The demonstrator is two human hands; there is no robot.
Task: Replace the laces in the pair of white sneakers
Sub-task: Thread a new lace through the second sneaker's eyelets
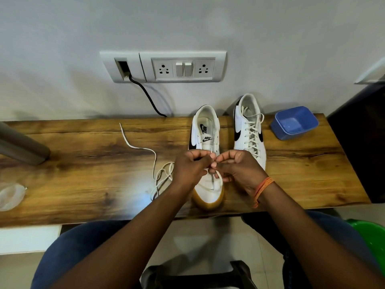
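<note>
head view: seated person at a wooden table [83,163], both forearms reaching to a sneaker at 12 o'clock from the lap
near sneaker [205,142]: white, black swoosh, tan toe; heel toward the wall, toe toward the person; upper eyelets show no lace, the lower ones are hidden under the hands
left hand [190,166]: fingers curled, thumb and forefinger pinching a thin white strand above the sneaker's throat
right hand [236,166]: fingers curled inward, fingertips meeting those of the left hand on the same strand; orange thread band [263,189] on the wrist
lace [143,151]: white, trailing from under the left hand toward 9 o'clock, loosely looped beside the sneaker, free end lying toward 10 o'clock on the table
far sneaker [250,130]: at 1 o'clock from the hands, fully laced in a criss-cross pattern, just beside the near sneaker
step, as judged: threading a lace tip through a lower eyelet; which eyelet cannot be told
risk 1: the loops at 9 o'clock could knot if the lace is drawn through quickly
risk 2: an eyelet may be skipped, since the hands cover the row
risk 3: uneven ends, should one side be pulled too far
risk 4: the tip could slip out of the pinch
counts: sneakers 2; loose laces 1; hands 2; blue tub [294,123] 1, at 2 o'clock; wall sockets [183,68] 2; clear plastic item [10,195] 1, at 9 o'clock, blurred
</note>
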